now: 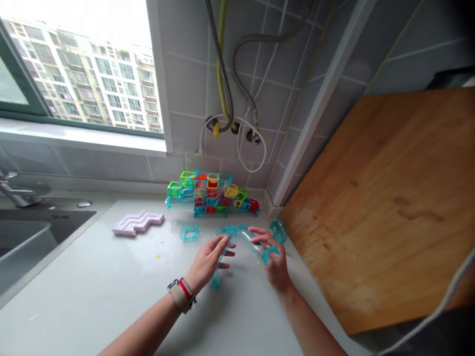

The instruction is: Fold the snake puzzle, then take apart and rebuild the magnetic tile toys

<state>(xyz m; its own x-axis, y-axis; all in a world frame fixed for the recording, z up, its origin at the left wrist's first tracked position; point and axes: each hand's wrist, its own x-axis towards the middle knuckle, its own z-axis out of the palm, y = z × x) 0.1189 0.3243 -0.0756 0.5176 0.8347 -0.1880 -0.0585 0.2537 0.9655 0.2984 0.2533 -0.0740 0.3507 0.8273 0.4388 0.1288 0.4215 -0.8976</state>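
Note:
Between thumb and fingers, my left hand (207,258) pinches a long teal see-through plastic piece (214,283), whose lower end points down toward the counter. My right hand (277,264) is wrapped round a clear plastic tube (249,237) with teal ends, held tilted. The upper ends of the two pieces meet close to my left fingertips; whether they are joined I cannot tell. A flat teal square frame (189,233) with a round hole lies left of my hands. Behind them stands a stacked toy structure (211,194) of coloured open boxes and teal frames.
A curved teal piece (278,231) sits by the large wooden board (386,207) leaning at the right. Lilac zigzag pieces (139,223) lie left on the white counter (122,287). Beyond them is the sink (74,220) with its tap (18,190). Hoses (222,74) hang on the tiled wall.

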